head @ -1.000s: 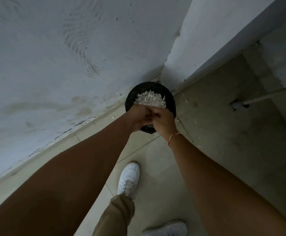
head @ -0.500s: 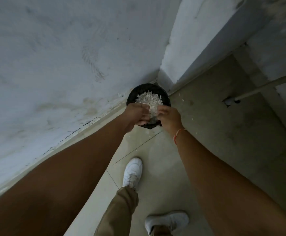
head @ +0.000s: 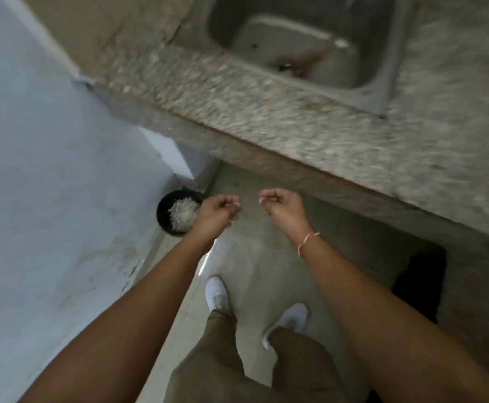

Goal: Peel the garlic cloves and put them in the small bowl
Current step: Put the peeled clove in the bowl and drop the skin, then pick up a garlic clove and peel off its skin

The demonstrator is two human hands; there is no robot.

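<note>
— Where is the black bin (head: 164,209) with the pale garlic skins (head: 181,214) sitting?
— At centre left of the frame, on the floor against the white wall (head: 48,170). No bowl or clove is showing.
— And the hands?
— The left hand (head: 216,213) is overlapping the bin's right edge, the right hand (head: 281,205) is hanging apart from it. Fingers are curling loosely; whether they are holding something, one cannot tell. The granite counter (head: 295,126) with the sink (head: 368,94) is filling the upper right.
</note>
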